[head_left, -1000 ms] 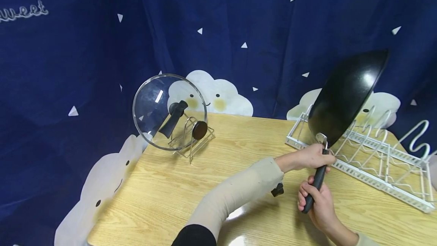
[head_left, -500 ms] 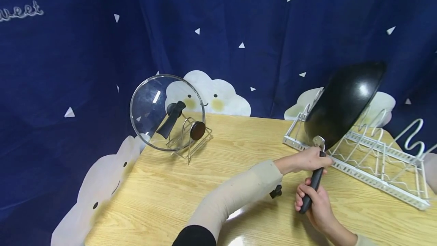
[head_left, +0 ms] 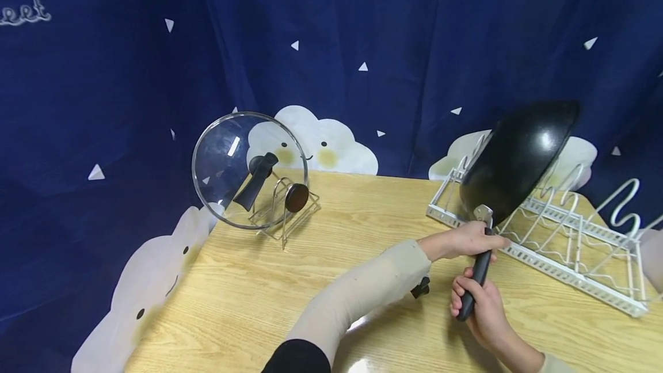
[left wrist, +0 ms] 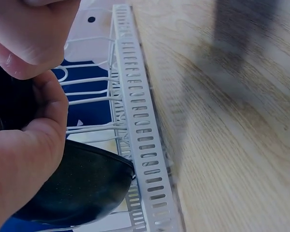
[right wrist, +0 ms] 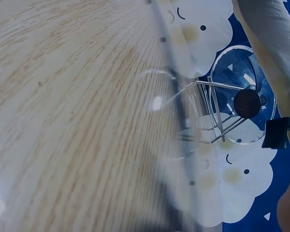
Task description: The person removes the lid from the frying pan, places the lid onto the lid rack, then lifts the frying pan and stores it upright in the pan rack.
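Note:
A black wok stands tilted on its side over the left end of a white wire rack, its underside turned toward me. My left hand grips the top of its black handle, close to the metal joint. Lower down, my right hand is wrapped round the handle's end. From the left wrist, the wok's rim appears right beside the rack's slotted rail; whether the wok's weight rests on the rack, I cannot tell.
A glass lid with a black handle leans in a small wire stand at the table's left. The stand has a round brown knob. Behind the wooden table hangs a dark blue curtain with clouds.
The wok's far rim has come down and the pan leans over more, settling lower at the rack. Both hands keep their hold on the handle. The head view has shifted slightly.

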The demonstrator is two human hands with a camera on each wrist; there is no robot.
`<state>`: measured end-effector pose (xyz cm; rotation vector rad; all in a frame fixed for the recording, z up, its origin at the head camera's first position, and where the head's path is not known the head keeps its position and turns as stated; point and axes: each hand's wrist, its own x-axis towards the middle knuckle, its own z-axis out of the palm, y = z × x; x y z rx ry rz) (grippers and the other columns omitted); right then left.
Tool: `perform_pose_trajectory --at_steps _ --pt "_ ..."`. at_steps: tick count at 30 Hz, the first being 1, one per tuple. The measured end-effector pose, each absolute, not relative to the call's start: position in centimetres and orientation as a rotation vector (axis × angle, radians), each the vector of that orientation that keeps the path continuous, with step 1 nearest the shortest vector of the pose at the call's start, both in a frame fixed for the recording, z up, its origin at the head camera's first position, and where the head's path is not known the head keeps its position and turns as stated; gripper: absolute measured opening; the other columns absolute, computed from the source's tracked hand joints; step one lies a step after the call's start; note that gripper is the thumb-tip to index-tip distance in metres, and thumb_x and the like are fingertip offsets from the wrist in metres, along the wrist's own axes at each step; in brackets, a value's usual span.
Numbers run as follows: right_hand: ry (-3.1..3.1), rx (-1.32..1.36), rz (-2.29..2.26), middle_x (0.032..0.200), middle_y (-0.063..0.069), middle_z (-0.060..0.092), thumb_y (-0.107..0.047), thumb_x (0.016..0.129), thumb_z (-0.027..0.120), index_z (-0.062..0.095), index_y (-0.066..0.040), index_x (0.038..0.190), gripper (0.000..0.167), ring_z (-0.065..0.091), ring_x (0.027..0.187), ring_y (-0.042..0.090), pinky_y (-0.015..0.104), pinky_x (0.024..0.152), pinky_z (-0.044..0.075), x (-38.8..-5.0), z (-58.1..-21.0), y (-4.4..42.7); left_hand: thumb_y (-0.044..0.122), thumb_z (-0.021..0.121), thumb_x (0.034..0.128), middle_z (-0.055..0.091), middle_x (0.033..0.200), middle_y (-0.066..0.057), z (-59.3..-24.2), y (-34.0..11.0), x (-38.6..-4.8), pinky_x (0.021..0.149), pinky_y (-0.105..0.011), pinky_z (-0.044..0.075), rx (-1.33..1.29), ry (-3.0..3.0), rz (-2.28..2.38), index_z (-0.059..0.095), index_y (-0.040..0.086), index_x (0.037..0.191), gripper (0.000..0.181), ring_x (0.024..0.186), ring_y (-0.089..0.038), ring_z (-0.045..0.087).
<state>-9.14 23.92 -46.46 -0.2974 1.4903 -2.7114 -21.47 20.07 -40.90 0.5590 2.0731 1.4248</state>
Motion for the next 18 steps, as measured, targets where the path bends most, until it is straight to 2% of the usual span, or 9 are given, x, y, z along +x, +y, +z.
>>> perform_pose_trajectory --at_steps 6,9,14,18 --pt "1.568 -0.214 -2.675 0.067 -0.003 0.048 0.001 0.099 0.031 0.032 -0.013 0.096 0.014 0.051 0.052 0.009 0.023 0.047 0.048 -9.1 -46.2 23.8 0.025 0.067 0.0874 0.057 0.051 -0.003 -40.9 20.1 -21.4 0.052 -0.022 0.04 0.543 2.051 1.415 0.058 0.0 0.064 0.035 0.049 -0.013 0.053" --pt "1.607 -0.174 -2.648 0.066 -0.003 0.049 0.001 0.099 0.032 0.031 -0.011 0.095 0.013 0.052 0.052 0.009 0.025 0.047 0.048 -9.2 -46.3 24.0 0.026 0.067 0.0877 0.058 0.052 -0.004 -41.0 20.0 -21.5 0.052 -0.021 0.039 0.54 2.029 1.416 0.058 0.002 0.065 0.035 0.049 -0.014 0.053" --pt "1.71 -0.104 -2.532 0.068 0.0 0.052 -0.009 0.1 0.043 0.033 -0.008 0.095 0.011 0.055 0.054 0.013 0.033 0.051 0.052 -9.7 -47.9 25.1 0.024 0.066 0.0895 0.059 0.059 -0.008 -41.3 19.7 -21.7 0.056 -0.021 0.044 0.476 1.892 1.472 0.052 0.004 0.082 0.026 0.052 -0.014 0.055" --pt "1.803 0.0 -2.397 0.07 0.002 0.054 -0.024 0.095 0.056 0.036 -0.008 0.097 0.026 0.059 0.058 0.018 0.043 0.057 0.055 -10.3 -49.9 26.5 0.022 0.063 0.0918 0.056 0.065 -0.007 -41.6 19.6 -21.8 0.054 -0.024 0.047 0.413 1.771 1.501 0.051 0.0 0.091 0.026 0.057 -0.014 0.058"
